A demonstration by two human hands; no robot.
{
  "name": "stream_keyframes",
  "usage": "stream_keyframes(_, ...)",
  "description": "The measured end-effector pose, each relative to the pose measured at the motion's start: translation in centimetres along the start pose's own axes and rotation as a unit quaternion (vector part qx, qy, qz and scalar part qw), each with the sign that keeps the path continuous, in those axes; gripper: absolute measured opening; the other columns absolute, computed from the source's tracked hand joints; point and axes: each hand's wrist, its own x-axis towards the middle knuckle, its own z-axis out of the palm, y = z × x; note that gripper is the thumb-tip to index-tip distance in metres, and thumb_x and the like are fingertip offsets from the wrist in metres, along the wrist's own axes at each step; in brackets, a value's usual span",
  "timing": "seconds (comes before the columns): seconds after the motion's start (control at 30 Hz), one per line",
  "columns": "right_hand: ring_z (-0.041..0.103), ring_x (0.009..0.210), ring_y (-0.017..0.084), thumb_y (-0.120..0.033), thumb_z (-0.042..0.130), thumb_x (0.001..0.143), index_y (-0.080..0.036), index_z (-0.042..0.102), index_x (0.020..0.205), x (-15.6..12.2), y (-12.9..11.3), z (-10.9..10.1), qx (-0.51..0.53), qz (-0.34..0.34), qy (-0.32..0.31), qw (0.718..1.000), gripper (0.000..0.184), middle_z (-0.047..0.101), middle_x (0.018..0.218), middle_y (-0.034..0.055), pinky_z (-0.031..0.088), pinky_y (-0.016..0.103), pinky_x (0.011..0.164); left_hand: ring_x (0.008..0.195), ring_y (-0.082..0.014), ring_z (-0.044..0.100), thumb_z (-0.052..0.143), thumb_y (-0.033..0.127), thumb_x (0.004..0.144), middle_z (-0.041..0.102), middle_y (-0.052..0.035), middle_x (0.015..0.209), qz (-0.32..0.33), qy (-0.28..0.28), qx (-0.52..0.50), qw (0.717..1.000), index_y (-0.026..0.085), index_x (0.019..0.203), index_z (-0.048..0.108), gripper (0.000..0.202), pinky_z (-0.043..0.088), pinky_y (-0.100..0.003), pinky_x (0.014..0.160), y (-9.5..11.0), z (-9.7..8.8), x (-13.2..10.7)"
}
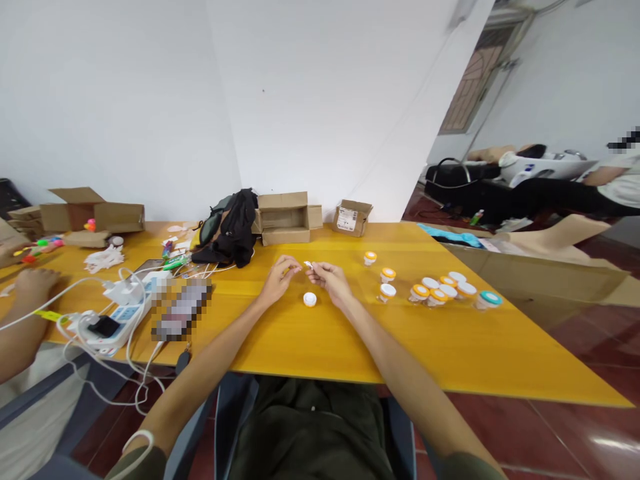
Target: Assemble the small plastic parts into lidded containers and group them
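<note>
Above the table my left hand [279,280] is closed in a pinch. Whatever its fingertips may hold is too small to make out. Facing it, my right hand [331,277] pinches a small whitish piece [309,265], whose kind I cannot tell. A narrow gap lies between the two sets of fingertips. Just below them, a small round white container [310,299] with an orange lower edge sits on the wooden table [320,347].
Several small clear jars with orange, white and teal lids [449,291] stand to the right. A power strip [133,310], cables and a phone [183,310] lie left. Behind are a black backpack [233,230] and open cardboard boxes [284,219]. A co-worker's arm [30,300] rests far left.
</note>
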Motion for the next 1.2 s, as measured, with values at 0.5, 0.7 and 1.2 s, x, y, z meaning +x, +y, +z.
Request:
stream_keyframes(0.5, 0.069, 0.07, 0.015, -0.045, 0.086, 0.057, -0.021, 0.069, 0.07, -0.3, 0.2, 0.9, 0.035, 0.0, -0.033, 0.999, 0.032, 0.073, 0.074, 0.0016, 0.06, 0.03, 0.074, 0.093, -0.0192, 0.065, 0.069, 0.04, 0.079, 0.07, -0.0061, 0.094, -0.059, 0.007, -0.221, 0.973, 0.019, 0.081, 0.068, 0.021, 0.053, -0.034, 0.087, 0.8, 0.7, -0.5)
stream_keyframes(0.7, 0.069, 0.067, 0.015, -0.048, 0.088, 0.049, -0.021, 0.067, 0.067, -0.4, -0.1, 1.2, 0.033, -0.018, -0.024, 0.999, 0.038, 0.073, 0.072, 0.0012, 0.06, 0.03, 0.073, 0.083, -0.0172, 0.066, 0.076, 0.039, 0.07, 0.071, -0.0041, 0.087, -0.101, 0.023, -0.259, 0.96, 0.018, 0.084, 0.064, 0.028, 0.054, -0.033, 0.081, 0.5, 0.8, -0.5)
stream_keyframes(1.2, 0.069, 0.062, 0.018, -0.044, 0.086, 0.05, -0.02, 0.067, 0.067, -0.6, -1.1, 1.3, -0.049, -0.059, -0.031, 0.997, 0.034, 0.073, 0.068, 0.0021, 0.059, 0.033, 0.068, 0.087, -0.0197, 0.071, 0.08, 0.03, 0.064, 0.075, -0.0068, 0.09, -0.131, 0.044, -0.278, 0.951, 0.018, 0.088, 0.064, 0.032, 0.056, -0.036, 0.085, 0.3, 0.5, -0.4)
